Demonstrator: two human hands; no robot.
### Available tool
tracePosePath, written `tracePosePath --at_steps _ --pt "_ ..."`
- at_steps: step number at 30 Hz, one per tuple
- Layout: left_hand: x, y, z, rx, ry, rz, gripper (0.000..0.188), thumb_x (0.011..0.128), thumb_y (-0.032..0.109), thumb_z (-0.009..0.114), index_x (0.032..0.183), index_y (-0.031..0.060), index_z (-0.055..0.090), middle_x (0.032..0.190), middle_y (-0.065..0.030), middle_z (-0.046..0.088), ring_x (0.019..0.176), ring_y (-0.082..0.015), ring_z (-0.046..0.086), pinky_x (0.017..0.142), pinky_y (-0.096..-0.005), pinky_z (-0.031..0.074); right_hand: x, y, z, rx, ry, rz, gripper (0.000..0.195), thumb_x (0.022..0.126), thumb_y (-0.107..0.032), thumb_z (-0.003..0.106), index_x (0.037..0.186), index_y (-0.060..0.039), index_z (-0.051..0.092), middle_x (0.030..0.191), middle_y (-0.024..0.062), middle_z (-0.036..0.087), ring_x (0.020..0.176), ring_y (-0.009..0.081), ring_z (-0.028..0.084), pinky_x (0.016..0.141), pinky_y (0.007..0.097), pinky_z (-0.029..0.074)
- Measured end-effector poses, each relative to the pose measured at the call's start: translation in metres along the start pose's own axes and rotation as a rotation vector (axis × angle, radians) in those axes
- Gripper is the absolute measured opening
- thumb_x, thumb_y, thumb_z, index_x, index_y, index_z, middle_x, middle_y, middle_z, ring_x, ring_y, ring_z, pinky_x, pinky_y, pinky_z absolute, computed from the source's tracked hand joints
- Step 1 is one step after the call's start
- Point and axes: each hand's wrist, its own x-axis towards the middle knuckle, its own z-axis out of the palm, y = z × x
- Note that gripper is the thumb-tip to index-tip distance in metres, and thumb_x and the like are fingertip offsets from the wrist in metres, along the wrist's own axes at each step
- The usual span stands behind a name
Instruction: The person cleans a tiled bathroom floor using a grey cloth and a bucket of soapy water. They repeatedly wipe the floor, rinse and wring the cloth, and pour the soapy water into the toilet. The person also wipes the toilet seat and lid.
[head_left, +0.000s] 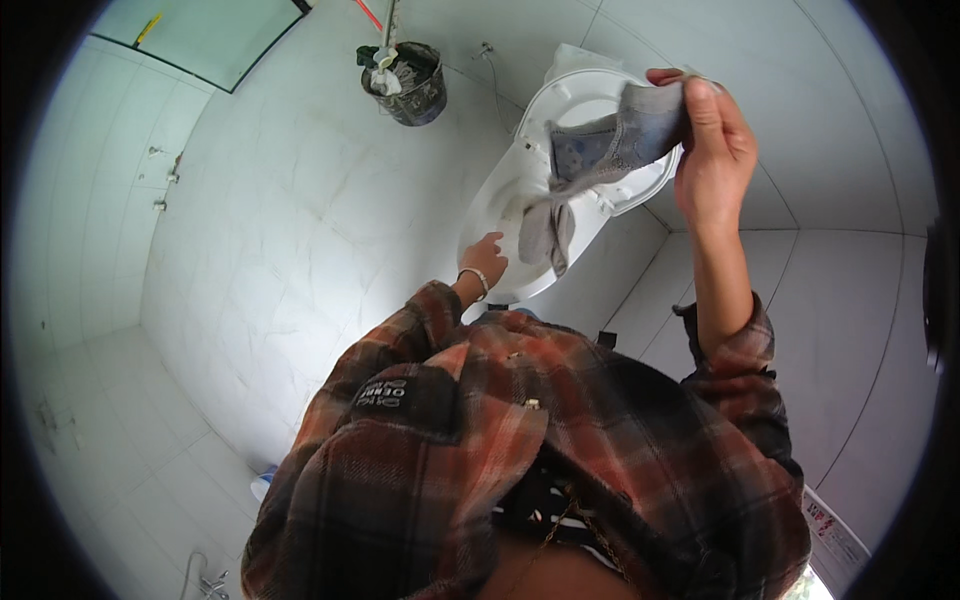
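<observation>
My right hand (714, 142) is raised at the upper right and pinches the cuff of a grey sock (645, 124) between thumb and fingers. The sock hangs stretched down to the left, with a bluish pattern along it and a loose grey end (546, 232) dangling below. Behind and beneath it is a white toilet (499, 202) with its lid (645, 191) raised. My left hand (486, 259), with a pale bracelet at the wrist, hovers over the near left side of the bowl. Nothing shows in its fingers, which are partly spread. Whether it touches the rim I cannot tell.
A dirty black bucket (411, 90) with a mop stands beyond the toilet to the left. A thin hose hangs from a wall valve (486, 51). Pale wall panels surround the toilet. A metal tap (214, 585) sits at the lower left; a white printed panel (832, 532) is at the lower right.
</observation>
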Motion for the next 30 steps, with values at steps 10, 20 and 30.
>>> tracePosePath --at_steps 10,20,30 --pt "0.019 0.043 -0.013 -0.088 0.094 0.284 0.095 0.060 0.027 0.074 0.132 0.0002 0.019 0.130 -0.0213 0.034 0.117 -0.0341 0.038 0.097 -0.0369 0.032 0.017 -0.030 0.002 -0.010 -0.049 0.019 0.027 0.092 -0.017 0.040 0.089 0.0027 0.058 0.088 0.0110 0.060 0.079 0.0131 0.055 0.069 0.0252 0.045" --pt "0.051 0.105 0.006 -0.594 -0.056 0.176 0.037 0.069 0.020 0.068 0.097 0.0004 0.055 0.090 -0.0109 0.058 0.079 -0.0227 0.056 0.068 -0.0316 0.045 0.011 -0.085 -0.046 0.599 0.150 -0.070 0.024 0.090 -0.015 0.041 0.090 0.0025 0.057 0.086 0.0083 0.060 0.079 0.0158 0.056 0.072 0.0268 0.044" --pt "0.024 0.149 -0.004 -0.966 -0.058 0.184 0.020 0.064 0.005 0.056 0.084 -0.0002 0.056 0.069 -0.0026 0.054 0.061 -0.0116 0.049 0.054 -0.0262 0.040 -0.186 0.186 -0.221 -0.173 0.616 0.653 0.035 0.081 -0.032 0.057 0.104 -0.0063 0.055 0.098 0.0059 0.056 0.093 0.0205 0.051 0.078 0.0388 0.041"
